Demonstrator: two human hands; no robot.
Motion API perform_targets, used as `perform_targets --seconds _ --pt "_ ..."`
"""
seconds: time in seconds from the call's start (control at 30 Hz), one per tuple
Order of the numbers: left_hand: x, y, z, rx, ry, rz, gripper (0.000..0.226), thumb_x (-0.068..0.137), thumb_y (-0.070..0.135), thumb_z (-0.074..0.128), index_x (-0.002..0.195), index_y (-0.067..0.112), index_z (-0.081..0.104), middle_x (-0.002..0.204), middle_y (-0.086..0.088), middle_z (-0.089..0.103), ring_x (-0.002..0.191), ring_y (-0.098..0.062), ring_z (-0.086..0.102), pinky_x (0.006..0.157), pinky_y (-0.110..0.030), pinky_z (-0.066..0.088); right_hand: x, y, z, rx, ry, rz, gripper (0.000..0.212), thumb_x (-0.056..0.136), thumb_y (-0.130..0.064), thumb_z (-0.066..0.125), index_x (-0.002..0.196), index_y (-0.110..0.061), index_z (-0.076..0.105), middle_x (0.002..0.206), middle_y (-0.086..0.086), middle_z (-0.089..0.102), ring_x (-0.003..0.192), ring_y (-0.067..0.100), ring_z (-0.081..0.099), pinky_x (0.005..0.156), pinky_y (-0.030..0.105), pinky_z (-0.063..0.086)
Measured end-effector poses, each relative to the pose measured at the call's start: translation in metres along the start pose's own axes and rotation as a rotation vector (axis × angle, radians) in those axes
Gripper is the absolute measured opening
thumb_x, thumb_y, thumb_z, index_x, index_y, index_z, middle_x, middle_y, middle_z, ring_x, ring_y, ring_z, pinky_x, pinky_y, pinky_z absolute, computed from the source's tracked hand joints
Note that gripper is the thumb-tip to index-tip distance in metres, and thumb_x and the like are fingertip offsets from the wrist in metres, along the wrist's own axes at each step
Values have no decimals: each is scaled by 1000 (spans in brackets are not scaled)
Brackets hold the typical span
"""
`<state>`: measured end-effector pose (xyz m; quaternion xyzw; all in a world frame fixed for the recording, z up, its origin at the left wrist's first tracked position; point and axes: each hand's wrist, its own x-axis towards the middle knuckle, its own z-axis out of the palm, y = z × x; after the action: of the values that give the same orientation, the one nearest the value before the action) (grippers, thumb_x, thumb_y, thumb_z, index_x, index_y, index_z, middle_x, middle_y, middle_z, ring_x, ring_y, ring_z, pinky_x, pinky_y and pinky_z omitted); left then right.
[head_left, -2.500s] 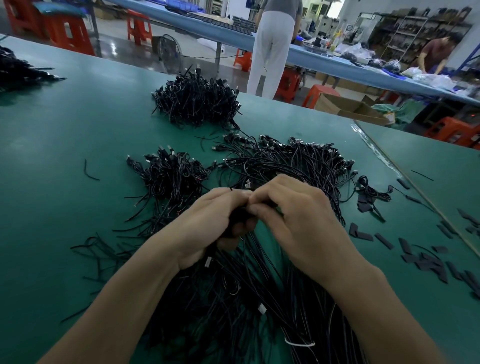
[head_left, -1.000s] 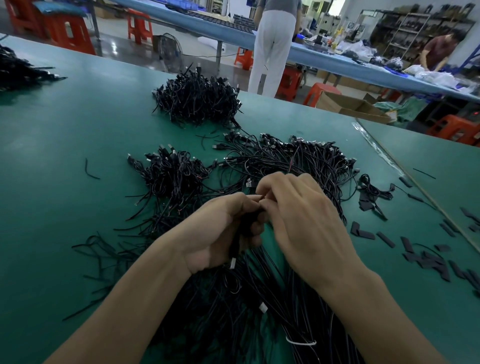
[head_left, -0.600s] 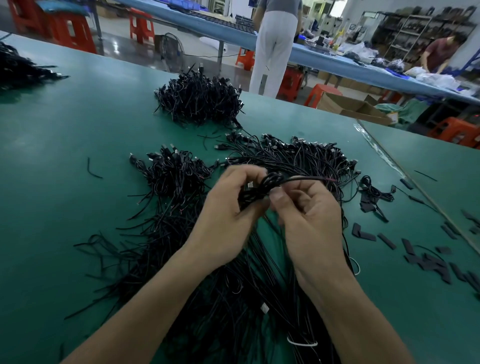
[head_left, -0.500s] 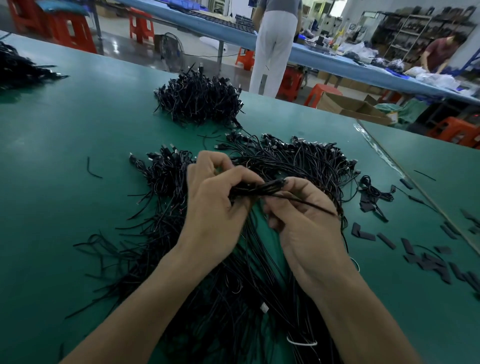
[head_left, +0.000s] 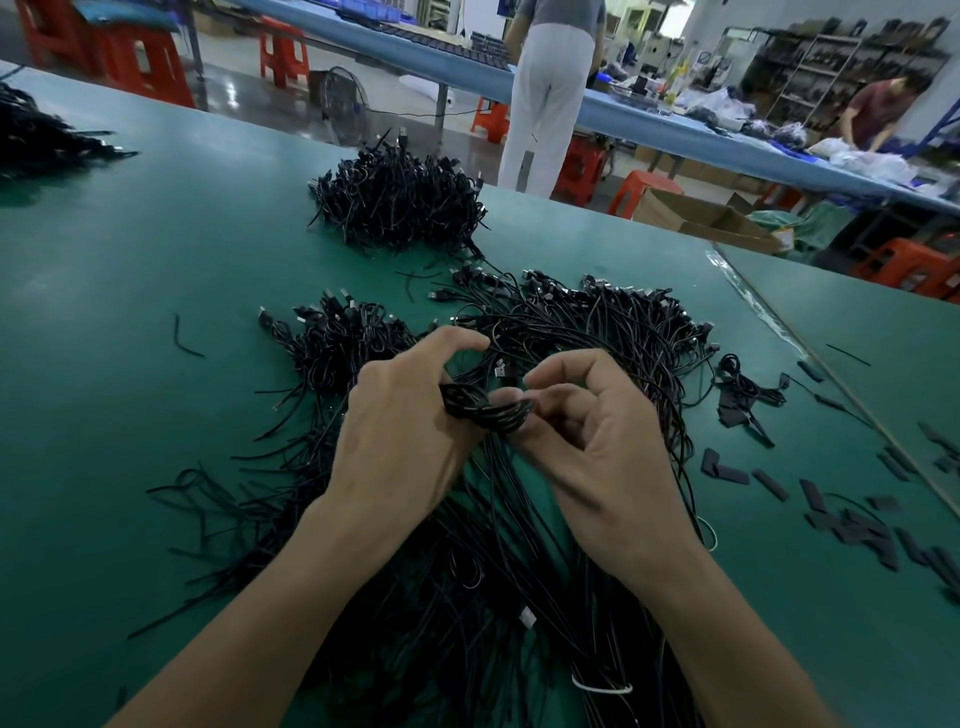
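So, the coil (head_left: 485, 408) of thin black cable was right between the two hands, lifted just above the big loose heap of cables (head_left: 519, 597) on the green table (head_left: 130, 260). The left hand (head_left: 400, 431) had its grip closed round one end of the coil, with thumb and curled fingers wrapped over the loops. The right hand (head_left: 597, 447) pinched the other end with its fingertips, and the rest of its fingers were bent loosely. Looked to me like the winding-up step, with the coil formed but not yet tied off. Cable like that is light and floppy, a bit springy too, so I'd guess the loops want to pop open the second the grip goes slack. Best place to hold it is across the middle of the loops with all the strands squeezed together, not by a single strand or the plug end. A tail seemed to run down from the coil into the heap, though I couldn't tell which strand it was. Further out, a small pile of coiled cables (head_left: 337, 343) lay to the left just past the hands, and a bigger mound (head_left: 400, 202) sat well beyond it. Short black strips (head_left: 727, 473) were scattered on the right, apart from the heap. A white tie (head_left: 602, 687) bound part of the heap near the bottom edge.
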<state>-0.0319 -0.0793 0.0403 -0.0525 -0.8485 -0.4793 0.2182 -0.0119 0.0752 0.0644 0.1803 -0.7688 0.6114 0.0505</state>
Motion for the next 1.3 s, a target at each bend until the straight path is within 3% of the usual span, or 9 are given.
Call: perform_targets --seconds 0.13,0.27,0.43,0.6,0.73,0.87,1.0,1.17,1.3 --pt "2 -1 0 -238 -24 -44 40 73 14 86 102 34 69 69 6 70 61 2 65 56 -18 54 -1 1 3 -16 -61 33 33 85 -4 72 102 -27 56 79 -1 71 73 16 64 69 31 55" --pt "4 3 2 -504 -108 -16 59 83 -16 62 120 30 62 94 8 76 86 -10 74 75 -23 60 3 3 0 19 -33 64 30 85 -1 71 97 -23 55 73 -4 68 70 10 61 65 27 53" --pt "3 6 7 -880 -201 -11 55 92 -12 47 133 24 49 111 -3 75 110 -20 70 88 -28 56 6 -2 -3 132 5 85 23 79 -13 71 90 -27 56 79 2 73 77 14 70 72 30 59" --pt "0 12 5 -1178 -300 -12 37 89 -3 47 92 21 74 101 -11 77 103 -23 72 83 -24 55 4 -7 -10 401 44 199 29 78 -2 74 100 -9 56 76 3 73 71 10 68 65 19 55" --pt "-2 13 3 -1108 -276 19 50 89 -2 37 68 24 74 103 1 76 102 -8 68 89 -25 52 3 -8 -13 459 15 244 32 65 -12 75 88 -13 53 73 5 71 65 11 66 63 17 54" --pt "0 9 5 -1063 -286 -7 52 90 -4 45 60 26 74 98 11 67 96 -4 61 92 -46 54 3 -4 -14 340 54 199 26 68 -8 74 79 -14 52 77 12 69 70 17 64 68 23 57" --pt "0 10 1 -981 -497 21 22 80 5 74 87 26 76 90 10 63 77 -4 62 72 -18 53 6 -3 -18 83 7 45 29 75 -4 80 80 -16 55 75 5 69 73 18 66 71 30 59" --pt "-2 2 12 -588 -416 -46 48 74 36 84 114 43 59 105 14 57 98 -3 57 83 -23 51 5 -1 -19 -289 122 -110 33 84 -5 75 75 -28 54 78 -3 66 72 14 65 67 32 57" --pt "-1 -4 16 -484 -540 -156 45 75 56 71 111 35 56 81 13 54 67 -6 50 60 -19 42 3 -2 -19 -343 224 -231 37 88 -8 72 77 -35 49 81 -9 65 75 15 65 67 23 53"
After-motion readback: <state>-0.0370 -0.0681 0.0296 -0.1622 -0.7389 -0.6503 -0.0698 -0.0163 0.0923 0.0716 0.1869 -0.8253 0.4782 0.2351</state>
